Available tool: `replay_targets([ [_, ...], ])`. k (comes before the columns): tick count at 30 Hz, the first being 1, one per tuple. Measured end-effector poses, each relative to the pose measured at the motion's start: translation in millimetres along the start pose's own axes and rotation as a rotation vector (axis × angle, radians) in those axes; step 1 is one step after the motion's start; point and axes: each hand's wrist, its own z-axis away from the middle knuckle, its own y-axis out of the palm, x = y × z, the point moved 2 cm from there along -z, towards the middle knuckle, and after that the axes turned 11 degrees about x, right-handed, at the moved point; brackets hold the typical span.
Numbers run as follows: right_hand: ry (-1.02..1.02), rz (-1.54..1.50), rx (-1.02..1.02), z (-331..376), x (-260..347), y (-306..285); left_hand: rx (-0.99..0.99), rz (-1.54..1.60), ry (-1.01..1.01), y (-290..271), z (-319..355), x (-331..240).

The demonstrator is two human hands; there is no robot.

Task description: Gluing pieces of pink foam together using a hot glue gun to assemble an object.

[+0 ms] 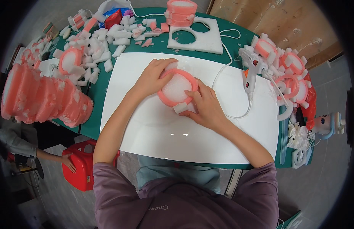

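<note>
Mid-desk on the white board (154, 133), her left hand (152, 78) is cupping the pink-rimmed foam disc (177, 88) steady, fingers curled, while her right hand (205, 105) is pinching a small white block (180, 107) against its rim.

My left hand (152, 78) and right hand (205, 105) grip a pink-rimmed white foam disc (177, 87) on the white board (154, 133). A small white foam block (180, 108) sits against the rim by my right fingers. The glue gun (251, 66) lies to the right.

glue gun (251, 68) on white board (146, 129); foam scraps (104, 42) upper left.
</note>
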Motion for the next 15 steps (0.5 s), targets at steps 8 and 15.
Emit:
replay_targets([
  [8, 0.007, -0.003, 0.007, -0.3, -0.9, 0.7, -0.005, -0.002, 0.013, -0.1, -0.5, 1.1],
  [15, -0.008, 0.004, -0.001, -0.5, -0.7, 0.5, -0.002, 0.005, 0.007, -0.8, 0.0, -0.3],
])
